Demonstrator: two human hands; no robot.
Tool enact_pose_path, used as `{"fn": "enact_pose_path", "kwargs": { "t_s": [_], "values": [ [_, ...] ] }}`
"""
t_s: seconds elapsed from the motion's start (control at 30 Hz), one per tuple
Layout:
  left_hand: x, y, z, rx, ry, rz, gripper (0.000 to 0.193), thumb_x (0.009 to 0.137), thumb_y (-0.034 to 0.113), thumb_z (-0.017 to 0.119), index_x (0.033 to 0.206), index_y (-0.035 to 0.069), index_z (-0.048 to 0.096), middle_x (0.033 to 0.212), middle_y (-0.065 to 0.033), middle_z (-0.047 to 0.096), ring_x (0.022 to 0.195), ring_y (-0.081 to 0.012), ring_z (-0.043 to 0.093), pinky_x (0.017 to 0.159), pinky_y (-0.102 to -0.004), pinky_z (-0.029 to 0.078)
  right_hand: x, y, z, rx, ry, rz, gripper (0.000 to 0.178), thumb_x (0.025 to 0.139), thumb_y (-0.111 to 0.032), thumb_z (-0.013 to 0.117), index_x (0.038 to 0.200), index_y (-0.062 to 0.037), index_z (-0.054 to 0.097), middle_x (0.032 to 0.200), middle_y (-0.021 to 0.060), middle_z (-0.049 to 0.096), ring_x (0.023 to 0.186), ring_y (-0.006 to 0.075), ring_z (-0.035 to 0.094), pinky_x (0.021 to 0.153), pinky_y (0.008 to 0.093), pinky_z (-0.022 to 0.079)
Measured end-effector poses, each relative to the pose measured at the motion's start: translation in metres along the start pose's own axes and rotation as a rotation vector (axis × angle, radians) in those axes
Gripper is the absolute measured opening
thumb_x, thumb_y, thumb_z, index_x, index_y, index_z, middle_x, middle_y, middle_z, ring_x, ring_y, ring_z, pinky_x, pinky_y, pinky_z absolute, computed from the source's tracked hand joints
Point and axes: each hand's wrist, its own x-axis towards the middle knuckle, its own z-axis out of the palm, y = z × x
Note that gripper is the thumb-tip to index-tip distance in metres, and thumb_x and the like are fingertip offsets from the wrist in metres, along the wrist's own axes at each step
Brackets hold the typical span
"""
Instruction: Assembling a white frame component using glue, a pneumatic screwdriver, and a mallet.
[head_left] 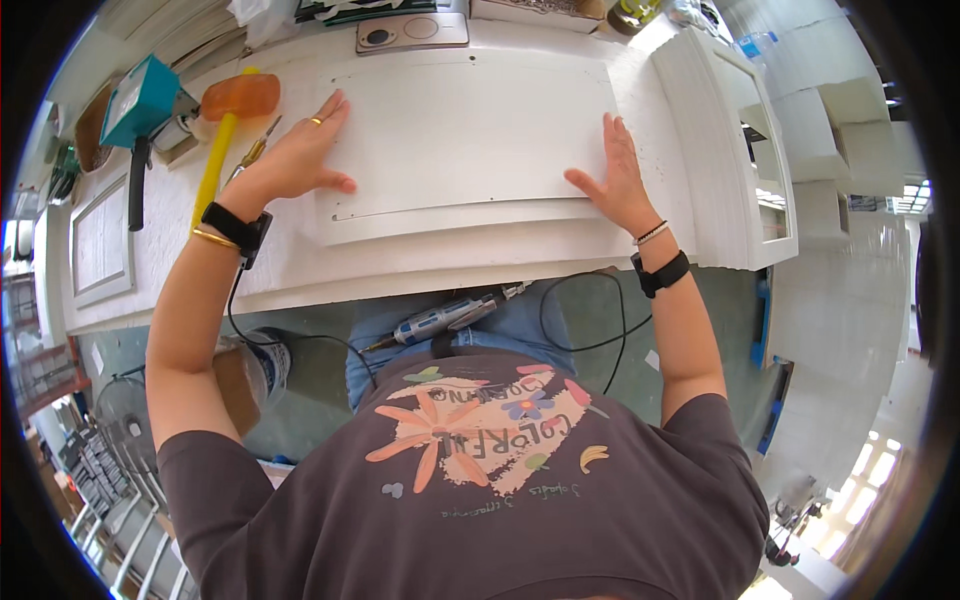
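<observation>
A flat white rectangular panel (470,140) lies in front of me on the worktable, with small dark holes or fasteners along its edges. My left hand (305,150) rests at the panel's left edge, thumb apart and fingers stretched out. At the right edge is my right hand (615,182), fingers straight and thumb spread toward the panel. Neither hand grips anything. A grey and blue electric screwdriver (445,318) with a black cord lies across my lap.
Left of the panel are an orange-headed mallet (240,97) with a yellow handle, a screwdriver (250,155) and a teal-and-black tool (140,105). A phone (412,33) lies behind the panel. White frames (745,150) stand stacked at right; a smaller frame (102,240) lies at left.
</observation>
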Motion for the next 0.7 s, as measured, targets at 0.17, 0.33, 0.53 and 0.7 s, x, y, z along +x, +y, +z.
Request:
{"fn": "enact_pose_path", "kwargs": {
  "t_s": [0.17, 0.33, 0.53, 0.7],
  "values": [
    [-0.002, -0.001, 0.002, 0.028, 0.032, -0.003, 0.099, 0.066, 0.038, 0.073, 0.136, -0.005, 0.019, 0.146, -0.0185, 0.013, 0.122, -0.0382, 0.035, 0.103, -0.0366, 0.030, -0.010, -0.005, -0.012, -0.093, -0.150, -0.029, 0.091, 0.068, -0.065, 0.061, 0.134, -0.0074, 0.037, 0.140, 0.0292, 0.020, 0.131, 0.0463, 0.011, 0.106, 0.0488, 0.016],
    [0.000, 0.004, -0.003, 0.040, 0.019, -0.040, 0.098, 0.065, 0.039, 0.073, 0.136, -0.003, 0.020, 0.146, -0.0183, 0.013, 0.117, -0.0391, 0.040, 0.100, -0.0374, 0.033, -0.010, -0.003, -0.009, -0.054, -0.097, -0.026, 0.088, 0.068, -0.065, 0.060, 0.132, -0.0084, 0.040, 0.140, 0.0294, 0.021, 0.131, 0.0470, 0.011, 0.106, 0.0492, 0.017],
    [0.002, 0.008, -0.011, -0.021, 0.002, -0.064, 0.100, 0.060, 0.030, 0.077, 0.136, -0.004, 0.021, 0.146, -0.0168, 0.013, 0.126, -0.0351, 0.031, 0.104, -0.0345, 0.028, -0.008, -0.005, -0.013, -0.146, -0.099, -0.062, 0.082, 0.073, -0.063, 0.057, 0.132, -0.0082, 0.041, 0.140, 0.0279, 0.021, 0.132, 0.0451, 0.010, 0.106, 0.0490, 0.017],
    [0.002, 0.021, -0.017, -0.020, 0.021, -0.056, 0.102, 0.056, 0.038, 0.078, 0.134, -0.003, 0.027, 0.144, -0.0174, 0.021, 0.121, -0.0359, 0.037, 0.101, -0.0369, 0.031, 0.010, 0.006, -0.028, -0.279, -0.131, -0.222, 0.047, 0.083, -0.047, 0.054, 0.112, -0.0098, 0.056, 0.124, 0.0142, 0.049, 0.122, 0.0247, 0.039, 0.105, 0.0451, 0.023]
  ]
}}
